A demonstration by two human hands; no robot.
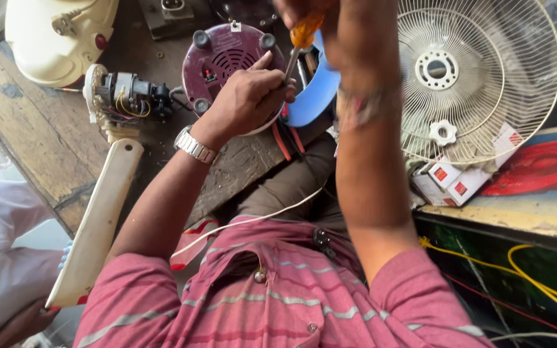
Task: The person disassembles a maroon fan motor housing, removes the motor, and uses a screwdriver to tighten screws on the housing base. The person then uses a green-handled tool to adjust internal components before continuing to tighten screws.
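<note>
Small white cartons [454,180] with red square labels lie in a heap at the right, just under the wire fan guard [478,77], beside a red and blue painted panel [543,167]. At centre the left hand [243,96] is cupped over the round maroon plastic appliance base [217,58], its thumb raised against the metal shaft of the screwdriver [301,38]. The right hand [304,9] grips that orange handle from above, mostly cut off by the far edge. The base shows vent slots and grey rubber feet, resting on the worn wooden counter [40,135]. A blue plastic piece [317,96] curves just to its right. On the left sit a bare motor [124,96] with yellow wires and a cream plastic housing [53,38]; a long cream blade [98,219] slants nearer.
</note>
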